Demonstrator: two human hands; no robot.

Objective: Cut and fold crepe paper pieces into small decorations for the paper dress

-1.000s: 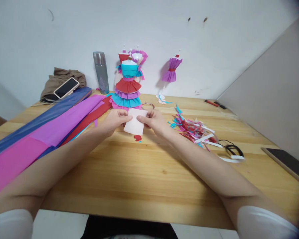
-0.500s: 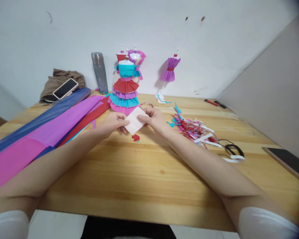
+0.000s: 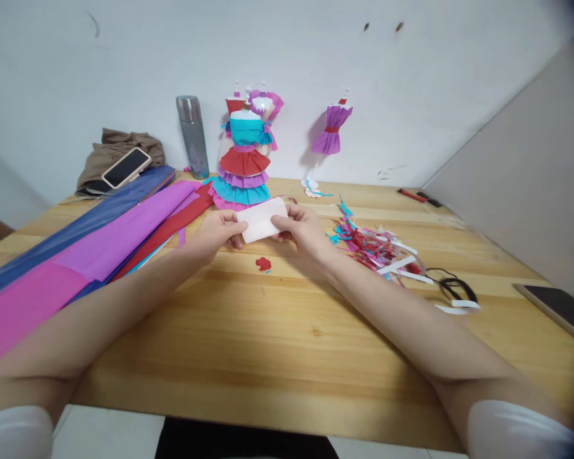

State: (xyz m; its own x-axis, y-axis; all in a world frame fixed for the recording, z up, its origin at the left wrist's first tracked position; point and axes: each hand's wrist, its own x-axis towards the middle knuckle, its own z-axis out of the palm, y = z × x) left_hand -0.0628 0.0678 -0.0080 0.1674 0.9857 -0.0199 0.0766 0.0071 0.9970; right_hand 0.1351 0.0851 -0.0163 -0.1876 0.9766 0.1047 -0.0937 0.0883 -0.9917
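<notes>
Between my two hands is a pale pink, nearly white piece of paper [image 3: 261, 220], held above the table with its flat side towards me. My left hand [image 3: 219, 231] pinches its left end, thumb on top. At the right end, my right hand [image 3: 299, 226] grips it the same way. Just below the paper a small red paper scrap [image 3: 263, 263] lies on the wood. Behind it stands a dress form in a tiered turquoise, red, purple and pink paper dress [image 3: 245, 159]; its lowest tier is partly covered by the paper.
Left lie long pink and purple crepe paper sheets [image 3: 110, 239], a phone [image 3: 126, 167], brown cloth [image 3: 112, 153] and a grey flask [image 3: 192, 137]. Right are paper scraps [image 3: 370, 248], a black cord [image 3: 459, 290] and a dark tablet [image 3: 559, 312]. A purple-dressed form [image 3: 332, 131] stands by the wall.
The paper has turned from a tilted diamond-like position to a nearly level, wider rectangle. Both hands keep their pinch on it. The whole view has shifted slightly.
</notes>
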